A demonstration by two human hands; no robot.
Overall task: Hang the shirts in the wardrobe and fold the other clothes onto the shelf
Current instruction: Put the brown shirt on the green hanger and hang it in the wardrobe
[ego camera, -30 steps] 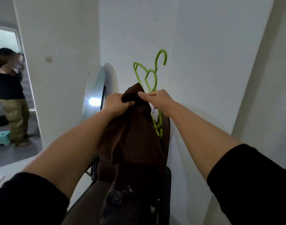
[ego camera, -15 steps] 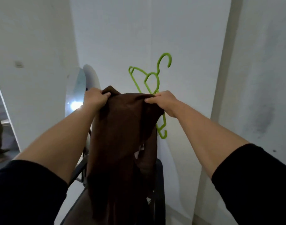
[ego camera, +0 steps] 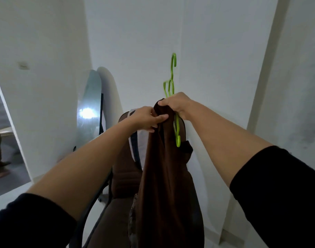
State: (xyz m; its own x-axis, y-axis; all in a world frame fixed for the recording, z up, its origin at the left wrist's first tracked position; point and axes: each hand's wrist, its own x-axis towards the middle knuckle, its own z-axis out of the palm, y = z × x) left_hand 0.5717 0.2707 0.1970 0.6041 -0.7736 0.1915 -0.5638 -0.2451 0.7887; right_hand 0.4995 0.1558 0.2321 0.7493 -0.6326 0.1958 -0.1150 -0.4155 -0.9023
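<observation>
Right hand (ego camera: 178, 104): grip closed on the top edge of the brown garment (ego camera: 164, 176) together with the green plastic hanger (ego camera: 171, 83). Hanger hook points up, thin moulded bar, lower end curls out below the hand. Left hand (ego camera: 146, 119): grip closed, pinching the same bunched top edge just beside the right. Garment: soft, matte, dark brown, hangs in long vertical folds, held in the air over a brown padded chair (ego camera: 124, 176). Arched mirror (ego camera: 89, 108) leans on the white wall (ego camera: 135, 42), left of the chair.
</observation>
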